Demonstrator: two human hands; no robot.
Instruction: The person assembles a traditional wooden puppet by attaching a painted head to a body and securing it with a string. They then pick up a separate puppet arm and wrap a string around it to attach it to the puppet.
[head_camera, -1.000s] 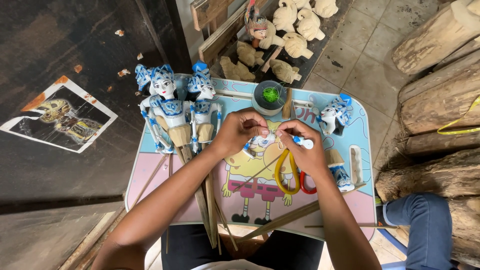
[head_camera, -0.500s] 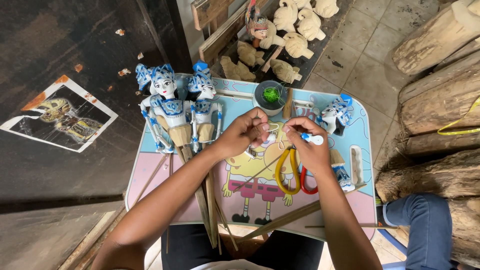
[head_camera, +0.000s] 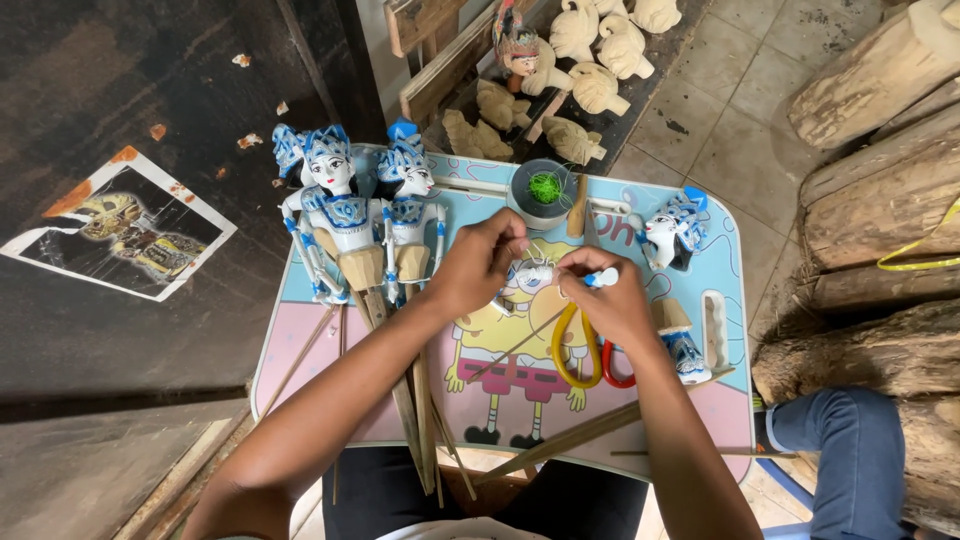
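Observation:
Over a small cartoon-printed folding table (head_camera: 720, 420), my left hand (head_camera: 478, 265) and my right hand (head_camera: 608, 300) meet at the middle. Both pinch a small white-and-blue painted puppet arm piece (head_camera: 538, 273) held between them. A thin stick (head_camera: 515, 348) runs down from that piece toward me. Two finished blue-and-white rod puppets (head_camera: 340, 215) lie at the table's left. A painted puppet head (head_camera: 672, 230) rests at the right, beside another painted part (head_camera: 685, 350). Yellow-and-red-handled scissors (head_camera: 575, 350) lie under my right hand.
A round tin with green thread (head_camera: 545, 188) stands at the table's far edge. Unpainted carved wooden heads (head_camera: 590, 60) lie on the floor beyond. Logs (head_camera: 880, 160) are stacked at the right. A printed picture (head_camera: 120, 225) lies on the dark floor at the left.
My hands have shifted slightly, the right one turning its fingers on the small piece. The left hand has edged closer. Everything else stays put.

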